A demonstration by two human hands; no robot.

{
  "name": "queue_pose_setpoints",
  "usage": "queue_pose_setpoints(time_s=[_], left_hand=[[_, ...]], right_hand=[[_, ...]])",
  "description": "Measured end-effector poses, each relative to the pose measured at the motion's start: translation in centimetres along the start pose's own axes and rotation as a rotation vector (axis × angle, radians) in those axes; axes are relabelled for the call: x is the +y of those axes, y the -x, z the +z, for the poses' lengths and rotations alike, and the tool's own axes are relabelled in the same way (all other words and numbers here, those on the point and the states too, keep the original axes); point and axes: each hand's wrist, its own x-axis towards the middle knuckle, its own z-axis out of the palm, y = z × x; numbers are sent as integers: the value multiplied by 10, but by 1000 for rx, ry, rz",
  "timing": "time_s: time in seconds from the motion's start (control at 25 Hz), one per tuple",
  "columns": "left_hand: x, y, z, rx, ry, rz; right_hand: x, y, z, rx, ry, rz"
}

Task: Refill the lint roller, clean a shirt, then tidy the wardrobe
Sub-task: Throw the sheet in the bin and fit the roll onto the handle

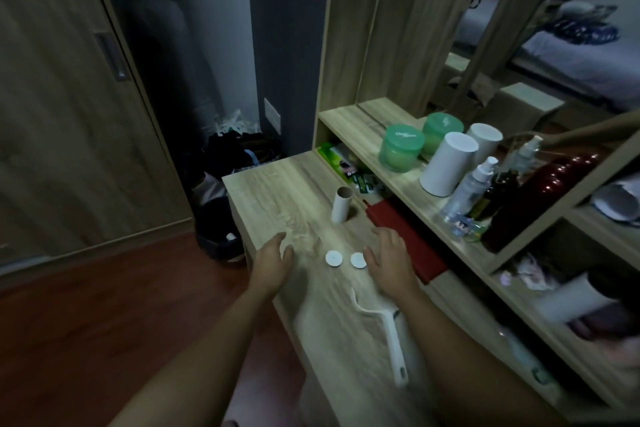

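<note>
A white lint roller handle (389, 333) lies bare on the wooden desk top (277, 191), near its front edge. Two white round end caps (333, 258) (358, 260) lie flat side by side in the middle of the desk. An empty cardboard core (341, 204) stands upright behind them. A full white roll (446, 163) stands on the shelf to the right. My left hand (273, 262) hovers open just left of the caps. My right hand (391, 255) rests open just right of them. Neither hand holds anything.
A red box (408, 239) lies at the desk's right edge, close to my right hand. On the shelf stand green jars (401, 147), spray bottles (474, 184) and a dark red bottle (533, 201). Left of the desk are a dark bin (218, 229) and the wardrobe door (69, 114).
</note>
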Motion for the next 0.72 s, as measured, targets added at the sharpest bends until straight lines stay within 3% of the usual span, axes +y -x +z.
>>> queue_pose_setpoints(time_s=[0.16, 0.28, 0.48, 0.72], left_hand=[[9, 12, 36, -101, -110, 68], [16, 12, 56, -183, -163, 135], [19, -9, 82, -417, -385, 117], [17, -37, 96, -468, -522, 183]], right_hand=[[28, -17, -11, -71, 87, -12], [34, -45, -16, -113, 143, -119], [21, -88, -19, -143, 139, -241], [12, -132, -1, -199, 156, -318]])
